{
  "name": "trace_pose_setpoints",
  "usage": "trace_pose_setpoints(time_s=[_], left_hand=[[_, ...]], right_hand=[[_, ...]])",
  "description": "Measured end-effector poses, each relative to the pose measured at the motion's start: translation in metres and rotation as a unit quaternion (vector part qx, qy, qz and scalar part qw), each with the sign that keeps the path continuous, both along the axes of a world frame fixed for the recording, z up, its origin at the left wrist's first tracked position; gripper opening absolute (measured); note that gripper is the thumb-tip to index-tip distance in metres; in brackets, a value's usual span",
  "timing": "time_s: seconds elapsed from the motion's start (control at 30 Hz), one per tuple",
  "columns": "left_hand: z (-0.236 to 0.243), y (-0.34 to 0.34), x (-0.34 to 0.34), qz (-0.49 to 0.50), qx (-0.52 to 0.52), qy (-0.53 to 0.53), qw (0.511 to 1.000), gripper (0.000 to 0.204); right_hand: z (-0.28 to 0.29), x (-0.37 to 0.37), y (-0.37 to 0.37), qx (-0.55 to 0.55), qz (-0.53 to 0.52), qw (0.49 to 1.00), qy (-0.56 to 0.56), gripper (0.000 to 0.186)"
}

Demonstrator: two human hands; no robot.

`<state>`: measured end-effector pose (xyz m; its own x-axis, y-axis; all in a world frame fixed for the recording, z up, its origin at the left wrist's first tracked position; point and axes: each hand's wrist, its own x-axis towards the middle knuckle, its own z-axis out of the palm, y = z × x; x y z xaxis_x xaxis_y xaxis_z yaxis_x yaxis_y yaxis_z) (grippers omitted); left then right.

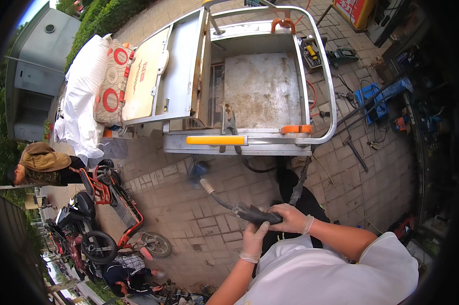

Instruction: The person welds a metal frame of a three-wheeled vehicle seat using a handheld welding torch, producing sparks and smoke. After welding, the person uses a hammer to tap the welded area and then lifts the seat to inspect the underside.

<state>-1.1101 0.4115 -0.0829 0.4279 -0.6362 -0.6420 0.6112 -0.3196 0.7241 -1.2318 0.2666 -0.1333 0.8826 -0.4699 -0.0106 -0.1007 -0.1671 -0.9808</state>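
Both my hands wear thin translucent gloves and are at a welding torch (257, 215) with a black handle, a bent neck and a pale nozzle pointing to the upper left. My right hand (289, 219) is closed round the rear of the handle. From below, my left hand (254, 240) grips the handle's underside, its fingers partly hidden. A thick dark cable (301, 183) runs upward just beyond my right hand. Ahead stands a metal vehicle body (262, 91) with an open box, a silver tube rail and a yellow grip bar (216, 140). The nozzle is apart from it.
Tools and a blue tray (371, 104) lie on the brick paving at right, near a hammer (355, 152). An orange scooter frame (125, 213) and motorcycles stand at left. One person (46, 165) bends over at far left; another person (122, 277) is low at lower left.
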Motion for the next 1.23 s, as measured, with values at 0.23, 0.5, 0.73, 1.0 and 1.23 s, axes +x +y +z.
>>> trace_pose_setpoints(time_s=[0.23,0.5,0.73,1.0,1.23], left_hand=[[-0.086,0.068,-0.021,0.24,-0.016,0.149,0.959,0.052],[-0.164,0.083,-0.055,0.242,0.138,0.177,0.944,0.044],[-0.209,0.049,-0.091,0.222,0.199,0.145,0.943,0.047],[-0.293,0.01,-0.15,0.267,0.28,0.058,0.92,0.044],[-0.45,0.013,-0.14,0.294,0.415,-0.061,0.859,0.056]], right_hand=[[-0.031,0.004,0.073,-0.145,0.079,0.973,0.159,0.056],[-0.096,-0.119,0.07,-0.074,-0.019,0.928,0.366,0.074],[-0.158,-0.316,0.036,0.056,-0.134,0.81,0.569,0.063],[-0.252,-0.438,-0.069,0.178,-0.182,0.806,0.535,0.061],[-0.521,-0.517,-0.174,0.172,-0.327,0.738,0.564,0.061]])
